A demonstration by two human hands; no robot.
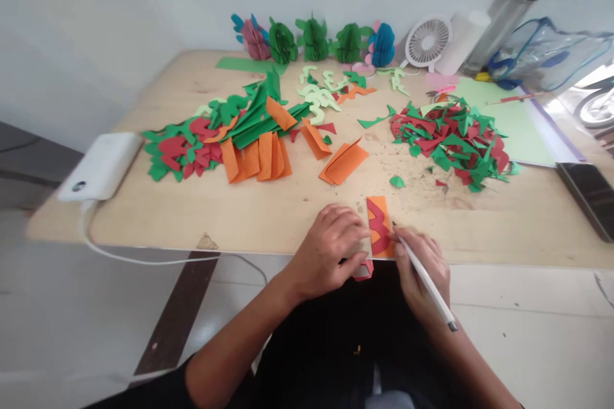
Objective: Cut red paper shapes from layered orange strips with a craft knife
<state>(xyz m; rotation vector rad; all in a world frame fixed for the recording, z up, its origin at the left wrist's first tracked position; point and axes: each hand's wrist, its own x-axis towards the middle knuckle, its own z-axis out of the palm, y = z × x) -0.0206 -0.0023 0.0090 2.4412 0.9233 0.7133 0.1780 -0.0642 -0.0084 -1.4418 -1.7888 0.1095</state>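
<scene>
At the near edge of the table lies an orange paper piece (390, 246) with a wavy red paper cutout (377, 220) flat on top of it. My left hand (330, 243) holds the left side of these papers, its fingers bent and close together with the thumb below. My right hand (425, 265) is closed on a white pen (428, 284), whose tip is at the right edge of the orange paper. A small red item (363, 270) shows beneath my left thumb at the table edge; its kind is unclear.
Folded orange papers (343, 163), green folded strips (259, 118) and cutouts lie ahead. A red and green scrap heap (453, 140) is at the right, near a phone (588, 195). Honeycomb paper figures (314, 40), a small fan (428, 43) and a white power bank (103, 166) stand around.
</scene>
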